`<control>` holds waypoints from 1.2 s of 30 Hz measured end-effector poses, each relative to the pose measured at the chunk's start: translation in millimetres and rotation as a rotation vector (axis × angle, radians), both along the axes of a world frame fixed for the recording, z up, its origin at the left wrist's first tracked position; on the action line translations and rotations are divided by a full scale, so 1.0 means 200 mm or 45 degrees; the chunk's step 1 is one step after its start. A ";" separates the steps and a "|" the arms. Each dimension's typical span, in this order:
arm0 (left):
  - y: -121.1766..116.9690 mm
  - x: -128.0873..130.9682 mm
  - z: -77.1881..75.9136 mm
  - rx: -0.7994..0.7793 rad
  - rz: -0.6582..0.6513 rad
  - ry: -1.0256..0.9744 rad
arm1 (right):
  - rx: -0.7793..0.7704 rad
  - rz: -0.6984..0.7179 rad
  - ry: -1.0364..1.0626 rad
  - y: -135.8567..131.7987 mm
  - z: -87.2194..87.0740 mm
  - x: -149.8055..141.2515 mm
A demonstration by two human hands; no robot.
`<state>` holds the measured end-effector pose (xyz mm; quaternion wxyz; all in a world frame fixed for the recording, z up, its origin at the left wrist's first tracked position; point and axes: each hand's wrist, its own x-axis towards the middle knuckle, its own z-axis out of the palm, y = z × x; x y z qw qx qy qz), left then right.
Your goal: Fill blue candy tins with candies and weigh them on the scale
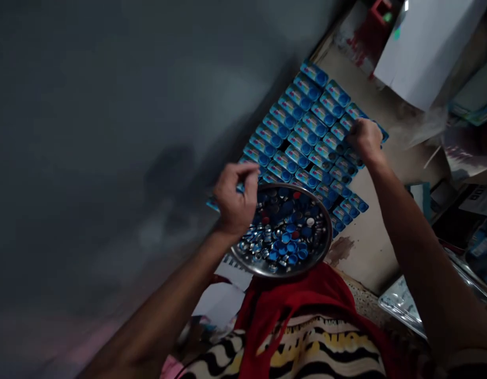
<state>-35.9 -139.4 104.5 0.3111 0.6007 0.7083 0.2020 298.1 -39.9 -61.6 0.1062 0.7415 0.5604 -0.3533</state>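
Observation:
A round steel tray (pixel 267 269) rests on my lap, filled with several small blue, red and silver caps (pixel 286 231). My left hand (pixel 235 197) hovers over its left rim, fingers closed in a pinch on a small blue card. Beyond the tray, many small blue cards (pixel 302 131) lie in neat rows on the floor. My right hand (pixel 364 138) is curled closed on the cards at the right end of the rows; what it grips is not clear.
A white sheet (pixel 425 47) and red object (pixel 379 16) lie at the top right. Packets and clutter (pixel 472 221) line the right edge. A clear plastic bag (pixel 401 302) sits near my right elbow. Red cloth (pixel 306 295) covers my lap.

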 end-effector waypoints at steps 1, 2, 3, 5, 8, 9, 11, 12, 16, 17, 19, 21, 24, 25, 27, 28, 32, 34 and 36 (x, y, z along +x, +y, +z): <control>-0.13 -0.04 0.05 -0.051 -0.128 0.059 | -0.049 0.003 -0.002 0.02 -0.04 0.01; -0.26 -0.05 0.09 -0.109 -0.246 0.095 | -0.088 0.004 0.005 0.04 -0.07 0.02; -0.37 -0.04 0.11 -0.171 -0.362 0.127 | -0.113 0.001 0.015 0.06 -0.10 0.04; -0.55 0.01 0.09 -0.282 -0.572 0.218 | -0.128 -0.007 0.028 0.09 -0.14 0.07; -0.68 0.10 0.02 -0.382 -0.804 0.398 | -0.102 -0.010 0.023 0.09 -0.11 0.08; -0.70 0.12 -0.01 -0.403 -0.837 0.449 | -0.090 -0.008 0.020 0.08 -0.08 0.07; -0.71 0.13 -0.05 -0.439 -0.852 0.512 | -0.060 -0.009 0.006 0.03 0.01 0.04; -0.71 0.12 -0.06 -0.455 -0.848 0.523 | -0.042 -0.016 -0.004 0.00 0.05 0.03; -0.67 0.07 -0.06 -0.439 -0.732 0.406 | 0.078 -0.136 0.049 -0.20 0.25 0.04; -0.65 0.05 -0.05 -0.435 -0.642 0.338 | 0.120 -0.204 0.097 -0.26 0.31 0.04; -0.57 0.03 -0.04 -0.477 -0.406 0.144 | 0.200 -0.366 0.255 -0.39 0.44 0.03; -0.48 0.01 -0.02 -0.597 -0.192 -0.115 | 0.248 -0.505 0.504 -0.52 0.57 -0.04; -0.36 0.00 0.01 -0.829 -0.054 -0.475 | 0.189 -0.517 0.932 -0.68 0.75 -0.23; -0.33 0.00 0.02 -0.893 -0.043 -0.559 | 0.169 -0.469 1.018 -0.72 0.80 -0.30; -0.30 0.00 0.04 -0.993 -0.012 -0.679 | 0.171 -0.345 1.076 -0.78 0.85 -0.44; -0.29 0.00 0.06 -1.031 0.015 -0.726 | 0.182 -0.302 1.066 -0.79 0.87 -0.50; -0.30 0.00 0.10 -1.128 0.135 -0.843 | 0.134 -0.280 1.001 -0.82 0.86 -0.64; -0.31 -0.01 0.10 -1.168 0.141 -0.844 | 0.095 -0.196 0.951 -0.82 0.86 -0.68; -0.32 0.00 0.09 -1.229 0.132 -0.842 | 0.068 -0.073 0.901 -0.82 0.87 -0.73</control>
